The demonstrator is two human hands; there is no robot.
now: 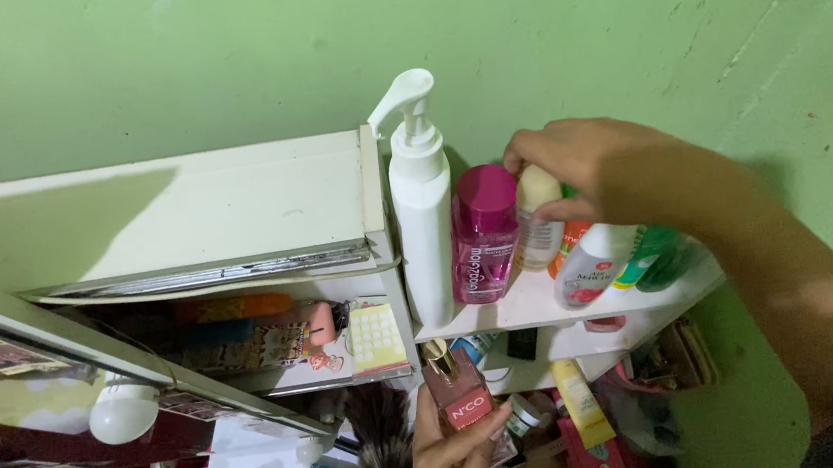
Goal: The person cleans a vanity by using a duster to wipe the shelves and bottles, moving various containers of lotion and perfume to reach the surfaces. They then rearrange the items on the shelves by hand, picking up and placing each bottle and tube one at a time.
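My right hand [586,164] reaches to the upper white shelf [533,304] and grips the top of a small pale bottle with a cream cap [539,218]. That bottle stands between a pink bottle with a magenta cap [483,238] and several tilted bottles, white, orange and green [620,258]. A tall white pump bottle [422,213] stands at the shelf's left end. Lower down, my left hand [451,452] holds a square pink perfume bottle with a gold cap [458,391] upright.
A white cabinet [183,209] with an open mirrored door [96,362] fills the left. Its inside holds small boxes and a dotted card [375,336]. Below are a yellow tube [580,400], a dark brush [379,433], small jars and clutter. Green wall behind.
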